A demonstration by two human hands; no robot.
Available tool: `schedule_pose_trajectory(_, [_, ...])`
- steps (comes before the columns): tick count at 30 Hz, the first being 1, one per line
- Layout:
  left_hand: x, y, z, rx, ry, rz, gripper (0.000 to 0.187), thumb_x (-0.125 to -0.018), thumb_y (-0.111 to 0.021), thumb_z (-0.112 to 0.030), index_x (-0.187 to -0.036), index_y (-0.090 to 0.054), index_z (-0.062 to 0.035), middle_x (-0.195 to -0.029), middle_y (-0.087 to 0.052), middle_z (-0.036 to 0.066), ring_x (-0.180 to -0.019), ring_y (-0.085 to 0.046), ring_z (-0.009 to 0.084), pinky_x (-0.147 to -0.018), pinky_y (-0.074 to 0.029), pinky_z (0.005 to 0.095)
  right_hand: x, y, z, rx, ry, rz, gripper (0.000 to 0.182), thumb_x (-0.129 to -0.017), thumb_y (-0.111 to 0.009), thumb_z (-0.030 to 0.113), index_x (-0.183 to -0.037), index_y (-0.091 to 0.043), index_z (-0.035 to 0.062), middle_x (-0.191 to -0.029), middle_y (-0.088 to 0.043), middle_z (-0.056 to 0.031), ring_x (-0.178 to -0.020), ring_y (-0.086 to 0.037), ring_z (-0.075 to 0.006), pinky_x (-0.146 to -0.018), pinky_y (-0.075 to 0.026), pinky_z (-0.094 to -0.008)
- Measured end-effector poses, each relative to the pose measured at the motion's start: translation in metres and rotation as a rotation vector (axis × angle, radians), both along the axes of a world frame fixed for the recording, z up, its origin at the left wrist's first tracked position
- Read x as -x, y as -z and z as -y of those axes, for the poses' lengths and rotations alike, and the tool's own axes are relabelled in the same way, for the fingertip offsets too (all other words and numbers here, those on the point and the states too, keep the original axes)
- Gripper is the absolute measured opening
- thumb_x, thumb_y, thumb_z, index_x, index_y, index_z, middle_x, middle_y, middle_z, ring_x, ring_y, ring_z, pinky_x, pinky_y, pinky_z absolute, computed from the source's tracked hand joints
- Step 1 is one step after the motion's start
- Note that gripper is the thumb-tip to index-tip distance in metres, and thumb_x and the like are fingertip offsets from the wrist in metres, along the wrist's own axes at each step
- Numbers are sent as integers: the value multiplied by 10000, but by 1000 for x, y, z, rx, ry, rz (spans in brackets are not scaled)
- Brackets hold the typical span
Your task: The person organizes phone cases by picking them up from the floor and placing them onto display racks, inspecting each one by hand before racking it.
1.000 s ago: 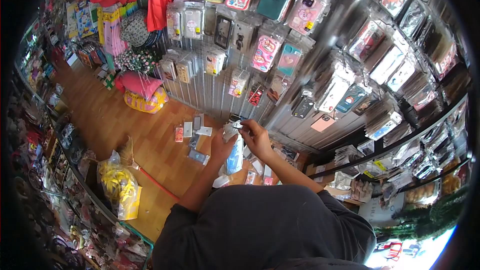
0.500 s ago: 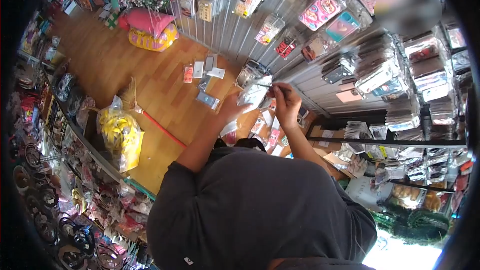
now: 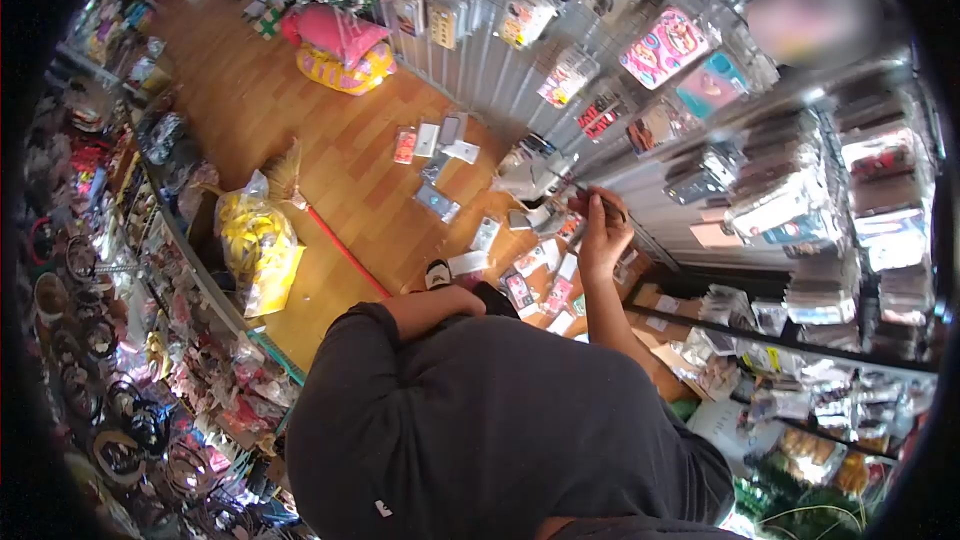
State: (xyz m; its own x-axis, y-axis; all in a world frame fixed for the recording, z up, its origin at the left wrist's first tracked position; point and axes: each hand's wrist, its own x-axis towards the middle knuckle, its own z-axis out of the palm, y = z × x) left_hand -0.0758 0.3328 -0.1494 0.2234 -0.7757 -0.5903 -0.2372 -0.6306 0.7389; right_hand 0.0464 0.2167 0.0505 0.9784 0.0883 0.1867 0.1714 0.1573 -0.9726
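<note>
With the broom (image 3: 285, 177) as landmark, bare floor (image 3: 240, 125) opens beyond its bristles and narrows on its left at the shelf edge (image 3: 205, 265), where the yellow bag (image 3: 258, 245) sits near the bristles. Its red handle runs to the left forearm (image 3: 435, 310). Right of the broom, flat packages (image 3: 437, 202) lie scattered, with strips of floor between some; further right, a whitish package (image 3: 535, 178) lies near the foot of the ribbed wall (image 3: 480, 75).

The right hand (image 3: 607, 230), well right of the broom, is raised near that package, its fingers bent in towards the thumb; whether they grasp anything is too blurred to tell. The left hand is hidden at the dark shirt (image 3: 510, 420), so its state cannot be told. The shirt also covers the near floor. Above and right of the broom, a blurred patch hides part of the hanging phone cases (image 3: 665, 45)
</note>
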Motion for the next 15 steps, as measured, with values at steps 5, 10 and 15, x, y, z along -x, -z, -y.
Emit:
schedule_pose_trajectory(5, [21,6,11,-142,-226,-125,322,-724,-586,-269,-862,-606,22,-828,-610,152,-795,-569,258,-684,-433,362,2,39,22,30,-20,-27,138,-845,-450,14,-943,-508,-64,-812,-582,-139,-706,-612,-205,-660,-511,-302])
schedule_pose_trajectory(10, [31,23,34,-195,-389,-281,322,-736,-577,-270,-863,-605,24,-827,-613,143,-789,-570,248,-679,-434,353,9,76,40,-26,11,-132,143,-852,-458,36,-946,-535,-40,-813,-584,-96,-669,-593,-158,-631,-511,-272])
schedule_pose_trajectory(15, [41,24,-12,-194,-508,-437,323,-747,-567,-272,-864,-605,27,-826,-615,134,-784,-571,239,-674,-435,344,-5,101,39,12,61,-135,148,-859,-446,60,-932,-537,-31,-805,-588,-101,-653,-587,-139,-591,-511,-255])
